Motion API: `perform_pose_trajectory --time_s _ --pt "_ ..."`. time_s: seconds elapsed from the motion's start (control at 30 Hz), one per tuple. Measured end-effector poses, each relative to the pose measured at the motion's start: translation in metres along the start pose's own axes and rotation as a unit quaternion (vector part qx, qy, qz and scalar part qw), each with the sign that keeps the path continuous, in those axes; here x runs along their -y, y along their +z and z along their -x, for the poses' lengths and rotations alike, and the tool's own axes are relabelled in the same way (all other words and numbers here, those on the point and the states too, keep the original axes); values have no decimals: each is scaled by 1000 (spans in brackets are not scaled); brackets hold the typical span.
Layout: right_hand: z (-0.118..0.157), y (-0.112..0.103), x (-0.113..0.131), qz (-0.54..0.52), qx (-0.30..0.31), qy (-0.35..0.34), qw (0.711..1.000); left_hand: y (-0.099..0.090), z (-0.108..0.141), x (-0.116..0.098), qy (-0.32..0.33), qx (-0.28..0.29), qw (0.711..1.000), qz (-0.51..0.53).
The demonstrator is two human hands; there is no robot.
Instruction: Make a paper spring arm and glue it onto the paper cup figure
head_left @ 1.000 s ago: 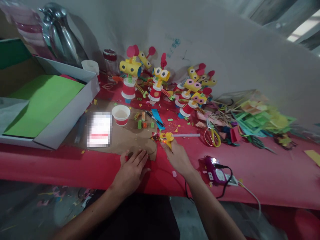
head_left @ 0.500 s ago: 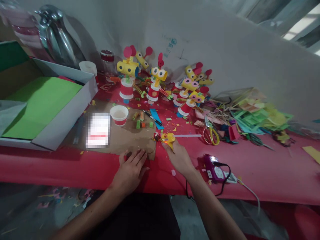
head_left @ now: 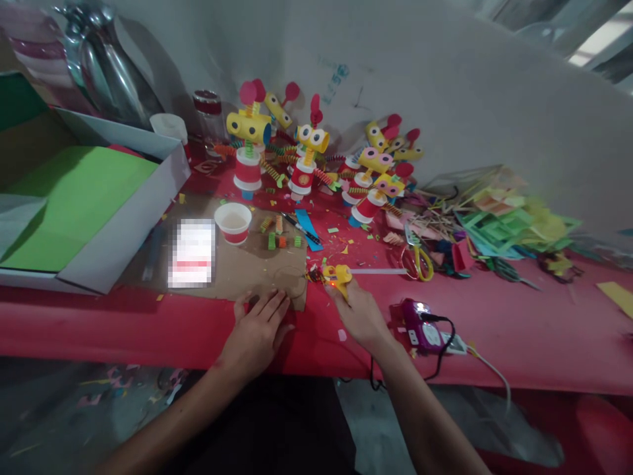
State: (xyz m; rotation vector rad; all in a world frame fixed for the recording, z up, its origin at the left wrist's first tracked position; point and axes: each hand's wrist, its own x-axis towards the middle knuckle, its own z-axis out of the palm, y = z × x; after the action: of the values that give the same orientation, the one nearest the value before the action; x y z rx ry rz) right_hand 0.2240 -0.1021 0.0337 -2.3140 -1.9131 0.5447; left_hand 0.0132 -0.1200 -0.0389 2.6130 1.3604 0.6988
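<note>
Yellow glue gun [head_left: 339,273], axis running left to right: your right hand [head_left: 363,318] is gripping it; your left hand [head_left: 256,338], fingers extended and empty, is resting leftward on cardboard [head_left: 232,274].

A single head-worn view — forward and down over nearby hands [head_left: 252,338], red table [head_left: 544,330], wall [head_left: 445,86] beyond

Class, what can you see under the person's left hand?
The left hand has its fingers over the near edge of the brown cardboard, its palm over the red table. Anything directly beneath the hand is covered.
</note>
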Motion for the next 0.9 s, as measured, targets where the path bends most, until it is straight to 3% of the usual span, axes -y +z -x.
perform_pose_trajectory --time_s 0.67,0.9 --pt "22 0 -5 7 3 -8 1000 0 0 0 -5 7 1000 8" --pt "28 5 -10 -6 -18 -29 999 -7 5 1 -31 -40 999 4"
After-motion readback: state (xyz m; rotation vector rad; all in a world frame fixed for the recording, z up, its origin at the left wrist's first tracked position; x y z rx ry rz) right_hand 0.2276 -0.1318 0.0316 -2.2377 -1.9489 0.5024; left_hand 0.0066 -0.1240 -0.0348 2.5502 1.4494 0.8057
